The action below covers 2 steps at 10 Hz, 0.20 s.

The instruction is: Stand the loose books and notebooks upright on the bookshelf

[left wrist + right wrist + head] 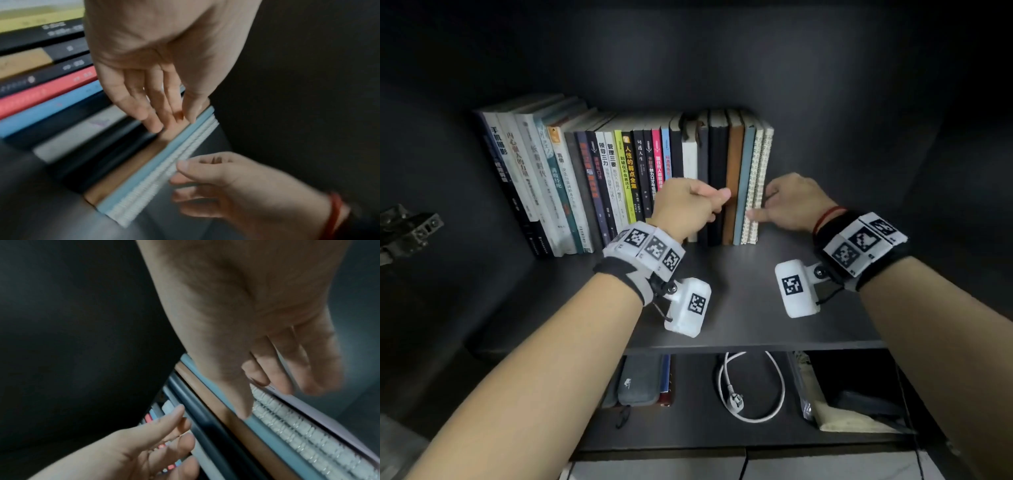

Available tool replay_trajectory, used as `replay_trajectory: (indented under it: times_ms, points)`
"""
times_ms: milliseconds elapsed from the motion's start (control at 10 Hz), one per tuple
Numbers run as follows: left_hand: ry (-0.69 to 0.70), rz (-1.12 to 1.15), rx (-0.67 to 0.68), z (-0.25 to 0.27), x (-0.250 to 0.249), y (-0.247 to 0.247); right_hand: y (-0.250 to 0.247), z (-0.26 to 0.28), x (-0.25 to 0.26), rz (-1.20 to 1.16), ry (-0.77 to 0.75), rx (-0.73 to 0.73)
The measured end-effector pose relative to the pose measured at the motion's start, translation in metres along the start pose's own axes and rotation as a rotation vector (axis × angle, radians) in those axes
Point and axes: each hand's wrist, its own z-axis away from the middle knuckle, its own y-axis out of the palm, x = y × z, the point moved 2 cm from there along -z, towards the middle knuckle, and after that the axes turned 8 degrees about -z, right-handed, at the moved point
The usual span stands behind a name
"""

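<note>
1. Two hands at the right end of a row of books (619, 171) standing upright on a dark shelf (739, 308).
2. Left hand (688, 205): in front of the black notebooks (717, 154) and the brown notebook (734, 164), fingers loosely bent, tips against or just off the spines; from the left wrist view, fingertips (153, 125) reaching the brown spine, gripping nothing.
3. Right hand (791, 202): at the outer side of the two spiral notebooks (760, 164), thumb lying across the front of the white coils low down, other fingers curled round the far cover; in the right wrist view, thumb tip (244, 413) at the blue notebook (267, 431) beside the coils, fingers (281, 382) on the outer cover.
4. Row order from the left: printed paperbacks leaning slightly, then a pink and a light-blue spine, black and white spines, black notebooks, brown, blue, two spirals last.
5. Notebooks upright, pressed together, bottoms on the shelf; shelf to their right bare.
6. Below: a second shelf with a white cable (753, 390) and plug, a grey pouch (640, 380), a bagged item (835, 404) at the right.
7. Each wrist strapped with a marker band and a white camera pod (688, 305).
</note>
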Motion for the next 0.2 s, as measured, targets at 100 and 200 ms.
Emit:
replay_trajectory:
  times_ms: [100, 200]
  points:
    - [-0.021, 0.200, 0.021, 0.015, 0.000, -0.001, -0.004, 0.024, 0.003, -0.241, -0.012, -0.218]
    - [0.008, 0.268, 0.010, 0.033, -0.008, -0.007, -0.008, 0.041, 0.011, -0.393, -0.016, -0.336]
